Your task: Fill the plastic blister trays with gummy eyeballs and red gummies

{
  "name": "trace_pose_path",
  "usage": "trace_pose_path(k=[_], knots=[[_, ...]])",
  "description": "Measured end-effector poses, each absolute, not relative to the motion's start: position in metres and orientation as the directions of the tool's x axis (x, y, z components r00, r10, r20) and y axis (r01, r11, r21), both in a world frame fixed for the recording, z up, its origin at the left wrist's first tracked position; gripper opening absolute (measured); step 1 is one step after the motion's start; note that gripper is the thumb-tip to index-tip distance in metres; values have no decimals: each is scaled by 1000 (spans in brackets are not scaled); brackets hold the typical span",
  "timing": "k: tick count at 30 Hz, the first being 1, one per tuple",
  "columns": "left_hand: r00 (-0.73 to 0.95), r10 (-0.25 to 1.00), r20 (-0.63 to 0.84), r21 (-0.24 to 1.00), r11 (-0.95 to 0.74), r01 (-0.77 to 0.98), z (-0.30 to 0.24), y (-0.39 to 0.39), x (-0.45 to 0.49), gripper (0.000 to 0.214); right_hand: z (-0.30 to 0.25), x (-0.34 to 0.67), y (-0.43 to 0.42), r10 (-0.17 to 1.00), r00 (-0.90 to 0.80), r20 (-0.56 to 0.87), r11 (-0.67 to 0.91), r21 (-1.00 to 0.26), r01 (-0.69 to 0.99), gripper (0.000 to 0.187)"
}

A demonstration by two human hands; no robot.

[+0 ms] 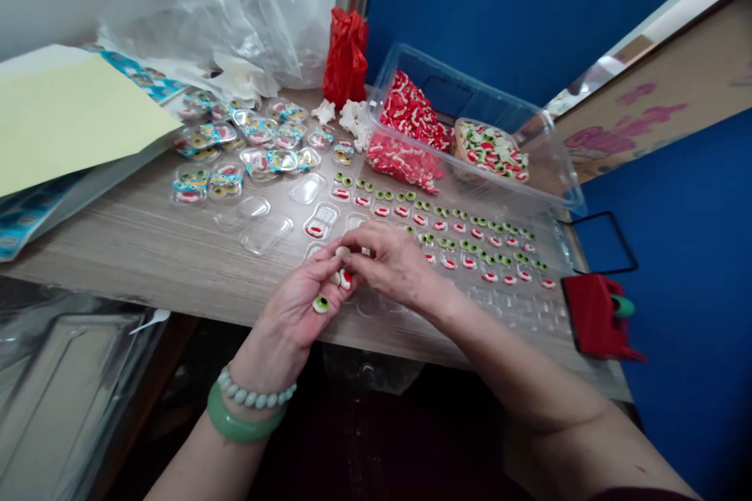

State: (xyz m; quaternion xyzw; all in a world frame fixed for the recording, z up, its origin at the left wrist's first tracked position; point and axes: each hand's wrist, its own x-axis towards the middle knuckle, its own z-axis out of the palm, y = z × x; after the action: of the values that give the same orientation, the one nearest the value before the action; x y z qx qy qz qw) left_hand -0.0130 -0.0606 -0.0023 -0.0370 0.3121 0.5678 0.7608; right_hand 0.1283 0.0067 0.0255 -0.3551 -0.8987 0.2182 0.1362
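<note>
My left hand (302, 297) is cupped palm up at the table's near edge, holding small candy pieces (321, 303), one green and white, others red and white. My right hand (391, 262) meets it from the right, fingers pinched on a small pale piece at the left fingertips. Just beyond the hands lie clear blister trays (470, 246), many pockets filled with green eye-shaped and red mouth-shaped candies. Single clear blister shells (320, 221) sit left of them, some with a red piece inside.
A clear plastic bin (546, 164) at the back right holds red candies and a round dish of green and red ones. Sealed printed packs (258, 149) lie at back left near a yellow sheet (70, 113). A red bottle (346, 47), plastic bag, red tool (596, 317) at right.
</note>
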Motion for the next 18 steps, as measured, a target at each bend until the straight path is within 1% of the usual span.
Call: trace_pose_path(k=[2,4,5,7,9,11,13,14,16,18], knots=[[166,822,-545,320,387,-865,0,-60,-11,22,29,129,-5,641,-757,128,742,-359,567,21],[186,791,-583,311,429,-848,5,-60,-8,19,31,132,-12,576,-805,144,810,-235,537,21],[201,777,-596,296,445,-845,6,-61,-7,20,32,134,-15,547,-826,138,832,-203,517,20],[238,770,-591,266,465,-844,7,-63,-4,19,34,138,-17,532,-839,115,841,-192,507,19],[260,775,-576,251,470,-846,5,-65,-3,17,35,143,-15,545,-836,68,822,-241,516,17],[286,771,-569,240,489,-839,3,-67,-4,18,32,145,-5,581,-814,28,763,-367,532,17],[308,760,-573,228,509,-830,1,-68,-7,20,25,145,11,654,-757,19,661,-501,558,19],[308,755,-579,226,511,-830,1,-67,-8,20,20,143,21,699,-714,22,609,-542,579,19],[281,744,-607,224,499,-837,1,-67,-12,21,10,137,41,798,-602,30,511,-564,649,19],[239,733,-637,219,469,-856,0,-66,-15,21,1,129,56,857,-515,22,444,-538,716,22]])
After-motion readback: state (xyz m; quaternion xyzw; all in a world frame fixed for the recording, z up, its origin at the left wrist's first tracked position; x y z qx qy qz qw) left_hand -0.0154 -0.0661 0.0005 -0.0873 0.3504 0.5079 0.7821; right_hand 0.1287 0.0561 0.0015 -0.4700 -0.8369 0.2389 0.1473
